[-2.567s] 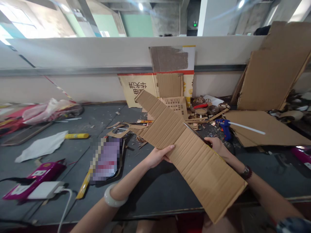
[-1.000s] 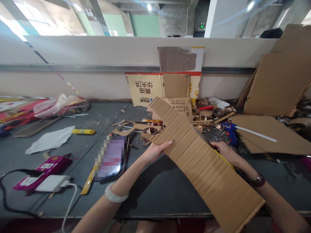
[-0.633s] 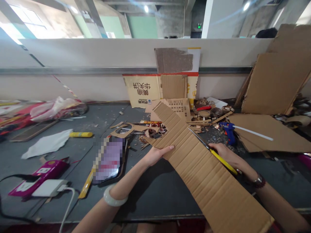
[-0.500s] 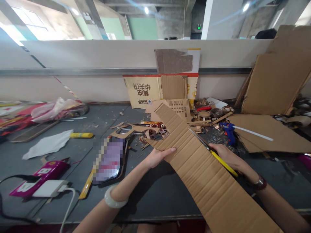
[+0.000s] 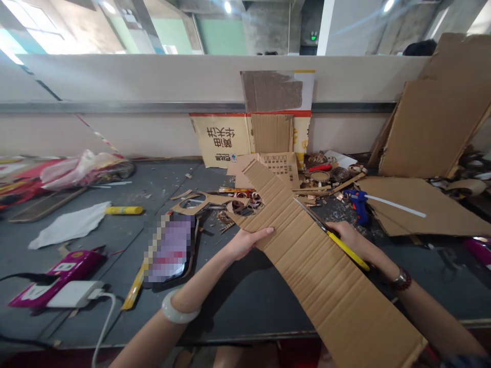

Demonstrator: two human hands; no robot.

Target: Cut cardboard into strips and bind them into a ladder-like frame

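Cardboard strip [image 5: 326, 276] points up-left, left hand [image 5: 247, 243] gripping its edge, right hand [image 5: 343, 236] closed on scissors [image 5: 347, 249].

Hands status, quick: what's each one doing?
Left hand: closed, holding the edge of the cardboard strip.
Right hand: closed, holding the yellow-handled scissors.

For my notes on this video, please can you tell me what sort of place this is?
Probably a cardboard craft workshop: a hot glue gun and cardboard scraps lie on a dark workbench, and a yellow-handled blade lies along a long corrugated cardboard piece.
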